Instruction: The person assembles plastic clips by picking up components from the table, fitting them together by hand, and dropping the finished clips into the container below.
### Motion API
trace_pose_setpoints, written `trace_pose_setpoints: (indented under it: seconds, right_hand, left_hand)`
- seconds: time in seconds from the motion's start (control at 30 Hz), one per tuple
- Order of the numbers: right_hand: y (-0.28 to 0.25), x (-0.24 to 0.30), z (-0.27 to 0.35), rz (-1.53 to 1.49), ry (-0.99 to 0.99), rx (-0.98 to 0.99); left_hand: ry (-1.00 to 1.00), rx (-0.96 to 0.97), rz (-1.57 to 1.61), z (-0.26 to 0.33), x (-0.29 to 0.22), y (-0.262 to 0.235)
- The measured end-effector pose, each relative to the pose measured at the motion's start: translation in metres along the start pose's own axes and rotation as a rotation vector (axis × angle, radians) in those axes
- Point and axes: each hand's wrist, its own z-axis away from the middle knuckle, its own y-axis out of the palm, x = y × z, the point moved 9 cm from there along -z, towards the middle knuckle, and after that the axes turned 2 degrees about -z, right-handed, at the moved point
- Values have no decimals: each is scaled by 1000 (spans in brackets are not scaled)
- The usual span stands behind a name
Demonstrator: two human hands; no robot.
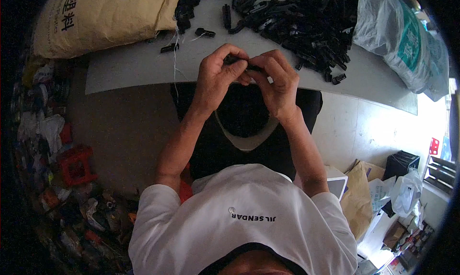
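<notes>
My left hand (218, 76) and my right hand (275, 81) meet in front of the grey table edge (134, 78). Both pinch one small black plastic part (238, 60) between fingertips and thumbs; most of it is hidden by my fingers. A big heap of similar black plastic parts (306, 21) lies on the table just beyond my hands, to the right. A few loose black parts (205, 33) sit nearer the left. Below my hands hangs a dark open bag (244, 126) at my lap.
A tan woven sack (100, 16) rests on the table's far left, a white-green sack (407, 40) at the far right. Litter and a red stool (76, 164) cover the floor at left. Boxes, paper bags and a black crate (401, 164) stand at right.
</notes>
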Motion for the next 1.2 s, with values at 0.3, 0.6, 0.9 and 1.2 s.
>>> trace_pose_setpoints:
  seconds: [0.3, 0.6, 0.9, 1.2]
  right_hand:
    - [-10, 18, 7, -89, 100, -22]
    - [-5, 19, 13, -66, 97, -2]
    - [0, 18, 13, -2, 74, 60]
    - [15, 14, 14, -16, 164, 217]
  left_hand:
    - [341, -88, -177, 33, -33, 4]
    - [126, -43, -457, 40, -14, 3]
    - [316, -33, -632, 43, -29, 7]
    - [448, -71, -728, 52, -34, 4]
